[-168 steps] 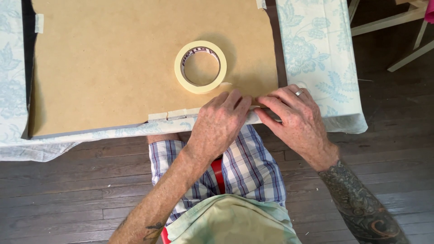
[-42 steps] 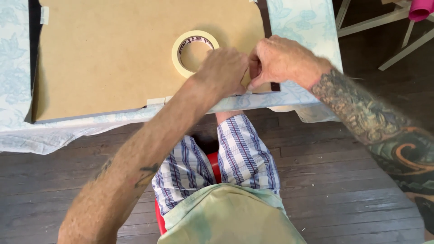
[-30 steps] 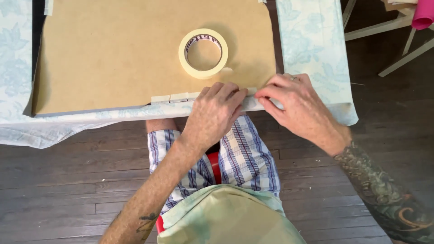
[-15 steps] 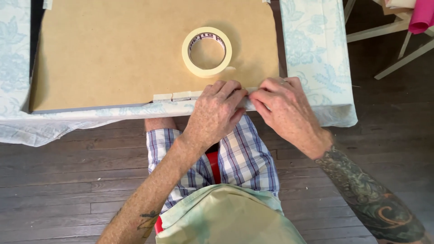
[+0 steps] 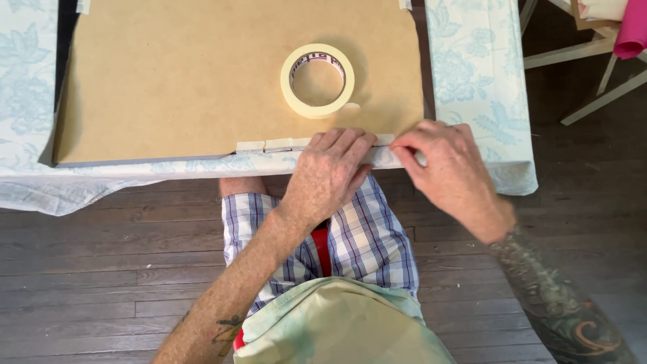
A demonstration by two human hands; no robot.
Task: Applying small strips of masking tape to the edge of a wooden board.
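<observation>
Tape strip (image 5: 384, 139) lies along the board (image 5: 202, 81) edge under both grips; since a moment ago the right hand (image 5: 448, 172) has slid outward, pinching its end, while the left hand (image 5: 330, 172) presses flat. Roll (image 5: 317, 79) sits just beyond.

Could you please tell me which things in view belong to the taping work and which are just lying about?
In use: left hand and right hand pressing the tape strip along the brown board edge; masking tape roll.

Lying about: floral cloth; pink roll; wooden frame.
</observation>
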